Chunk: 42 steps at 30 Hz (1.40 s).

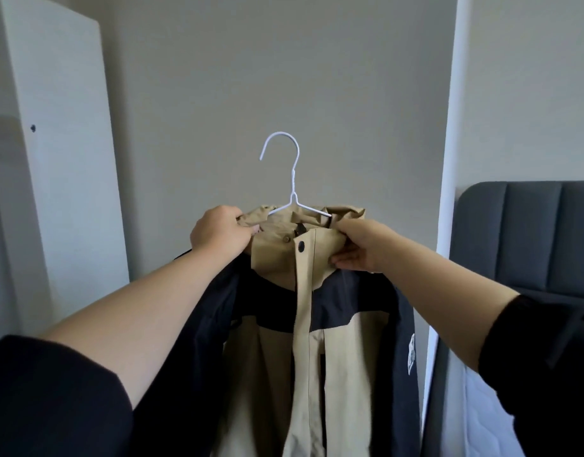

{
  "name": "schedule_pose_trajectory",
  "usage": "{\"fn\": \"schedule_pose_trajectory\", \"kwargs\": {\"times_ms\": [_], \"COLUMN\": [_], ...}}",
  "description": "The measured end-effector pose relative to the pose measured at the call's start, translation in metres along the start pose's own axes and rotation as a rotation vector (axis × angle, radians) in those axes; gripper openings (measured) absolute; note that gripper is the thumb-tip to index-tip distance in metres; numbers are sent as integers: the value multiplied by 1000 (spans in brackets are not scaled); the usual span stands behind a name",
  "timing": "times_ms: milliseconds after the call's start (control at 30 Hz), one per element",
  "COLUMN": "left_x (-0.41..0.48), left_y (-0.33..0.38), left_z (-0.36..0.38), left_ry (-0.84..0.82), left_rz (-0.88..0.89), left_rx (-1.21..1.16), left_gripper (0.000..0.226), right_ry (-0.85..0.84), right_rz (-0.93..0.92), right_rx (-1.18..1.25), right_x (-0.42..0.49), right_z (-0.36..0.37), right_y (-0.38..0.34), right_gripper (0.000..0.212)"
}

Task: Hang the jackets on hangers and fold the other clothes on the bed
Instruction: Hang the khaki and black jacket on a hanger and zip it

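head view: both hands, left hand [222, 233] and right hand [358, 247], grip the jacket [303, 324] collar either side of the white hanger [292, 179].

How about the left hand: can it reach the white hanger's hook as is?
Probably yes. The white hanger's hook stands bare above the collar, nothing between it and the left hand. But that hand grips the collar of the jacket, like the right hand, so it must let go first.
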State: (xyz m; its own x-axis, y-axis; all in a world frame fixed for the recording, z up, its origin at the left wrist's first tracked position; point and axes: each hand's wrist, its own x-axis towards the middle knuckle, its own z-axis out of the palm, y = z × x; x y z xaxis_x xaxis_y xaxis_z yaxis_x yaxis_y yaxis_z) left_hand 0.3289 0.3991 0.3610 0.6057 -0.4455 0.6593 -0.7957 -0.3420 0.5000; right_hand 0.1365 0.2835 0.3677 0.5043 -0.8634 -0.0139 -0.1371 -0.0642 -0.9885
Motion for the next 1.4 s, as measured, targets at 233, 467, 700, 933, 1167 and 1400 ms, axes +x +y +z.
{"fn": "schedule_pose_trajectory", "kwargs": {"times_ms": [233,467,700,933,1167,1400], "left_x": [2,-1,29,99,173,249], "left_y": [-23,-30,-64,-174,-269,-280], "left_z": [-2,10,51,122,154,69], "left_ry": [-48,-58,-3,44,-27,-194], "left_rz": [-78,-75,-78,-168,-253,-285], "left_rx": [-92,-120,-75,-43,-68,0], "left_gripper": [33,26,18,27,37,23], "right_ry": [-27,374,77,-8,-74,-200], "right_rz": [-63,-742,-676,-552,-492,-359], "right_rx": [-145,-483,-813,-755,-751,-605], "right_x": [3,11,80,223,333,345], "right_z": [-21,-23,21,110,210,255], "right_y": [27,24,27,51,47,-39], "right_gripper": [12,33,33,31,41,39]}}
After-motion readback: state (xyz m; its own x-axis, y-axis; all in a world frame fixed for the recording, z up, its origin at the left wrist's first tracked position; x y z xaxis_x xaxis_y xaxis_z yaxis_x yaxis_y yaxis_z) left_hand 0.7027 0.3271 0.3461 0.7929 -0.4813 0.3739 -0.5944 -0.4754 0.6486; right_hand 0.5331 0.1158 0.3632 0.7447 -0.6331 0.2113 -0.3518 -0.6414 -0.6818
